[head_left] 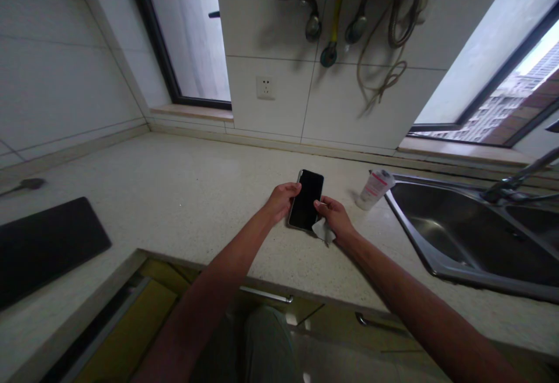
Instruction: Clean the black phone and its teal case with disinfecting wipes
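Observation:
A black smartphone with a dark screen is held just above the speckled countertop. My left hand grips its left edge with curled fingers. My right hand is closed on a small white wipe and presses it against the phone's right side near the lower half of the screen.
A white tube with a red label lies beside the steel sink at right, with a tap over it. A black hob sits at left. A socket and hoses hang on the tiled wall.

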